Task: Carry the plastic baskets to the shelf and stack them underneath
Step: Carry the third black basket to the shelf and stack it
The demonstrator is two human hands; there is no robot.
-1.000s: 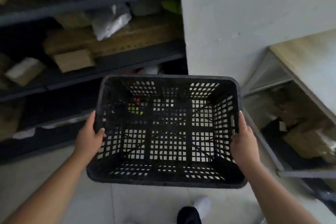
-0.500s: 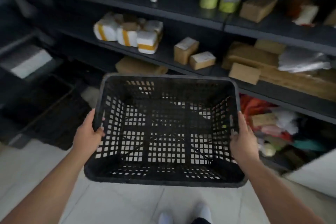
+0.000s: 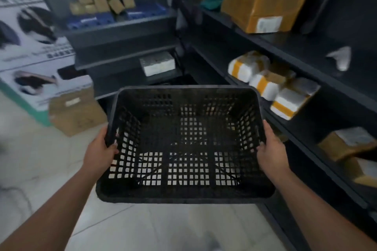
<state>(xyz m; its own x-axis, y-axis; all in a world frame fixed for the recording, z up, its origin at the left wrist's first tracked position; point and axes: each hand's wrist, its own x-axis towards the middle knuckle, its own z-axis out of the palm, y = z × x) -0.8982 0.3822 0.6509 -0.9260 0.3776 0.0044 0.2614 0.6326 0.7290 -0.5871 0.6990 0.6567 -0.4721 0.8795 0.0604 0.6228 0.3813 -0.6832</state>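
Observation:
An empty black plastic basket (image 3: pixel 184 195) with lattice walls and floor hangs level in front of me, above the pale tiled floor. My left hand (image 3: pixel 100 152) grips its left rim, thumb inside. My right hand (image 3: pixel 272 150) grips the right rim the same way. A dark metal shelf (image 3: pixel 126 26) stands ahead in the corner, its lowest gap just beyond the basket's far edge. A second dark shelf (image 3: pixel 285 51) runs along my right side.
Brown cartons (image 3: pixel 263 10) and white parcels with orange tape (image 3: pixel 265 83) fill the right shelf. A cardboard box (image 3: pixel 75 112) and a large printed white box (image 3: pixel 38 63) sit on the floor at left. A white packet (image 3: pixel 157 63) lies on the corner shelf.
My view has swung left along the shelves, from the wall and bench to the corner shelf. The basket stays held in both hands in the same grip.

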